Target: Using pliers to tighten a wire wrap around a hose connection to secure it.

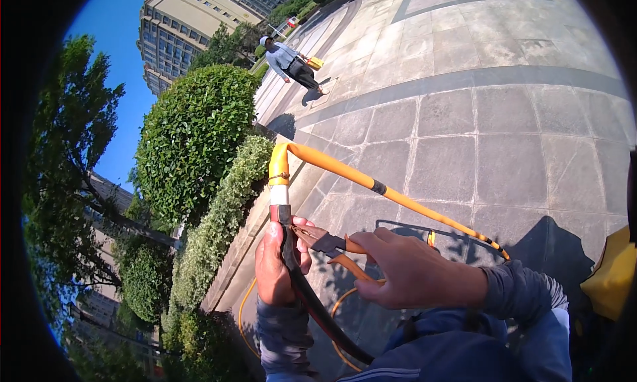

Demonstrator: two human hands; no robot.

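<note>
My left hand is wrapped round a black hose near its upper end, where there is a dark red band. Above that a white sleeve joins it to a flat orange hose, bound on with a dark wire or clamp. The orange hose folds sharply at the top and runs down to the right. My right hand grips pliers by their orange handles. Their jaws are at the black hose beside my left fingertips; what they bite on is too small to tell.
A low stone kerb edges a planting bed with a round shrub on the left. On the grey paving, a person stands farther off with a yellow object. A thin orange cord loops below. Something yellow sits at the right edge.
</note>
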